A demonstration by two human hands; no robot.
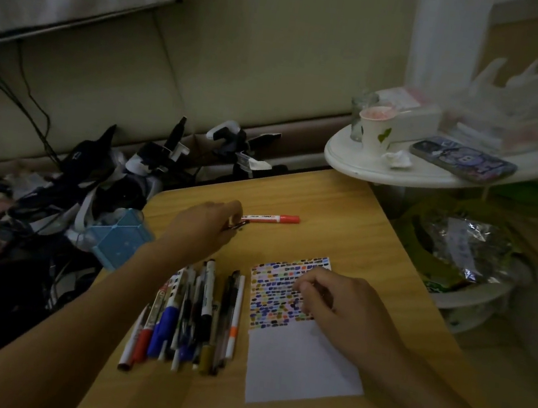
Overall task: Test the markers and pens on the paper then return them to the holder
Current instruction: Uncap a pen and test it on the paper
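A pile of several markers and pens (190, 313) lies on the wooden table (345, 214), left of a paper sheet (294, 356) whose upper half is covered in coloured test marks. A red-capped marker (272, 218) lies apart at the far side of the table. My left hand (209, 226) reaches toward it, fingertips at its near end, pinching something small and dark. My right hand (346, 308) rests on the paper with loosely curled fingers and nothing visible in them. A light blue box (121, 238), possibly the holder, sits off the table's left edge.
A round white side table (369, 169) at the back right carries a cup (373, 128), a glass, a phone (462, 158) and a white box. Dark cluttered items and cables lie left of the table. A basket with bags stands at the right.
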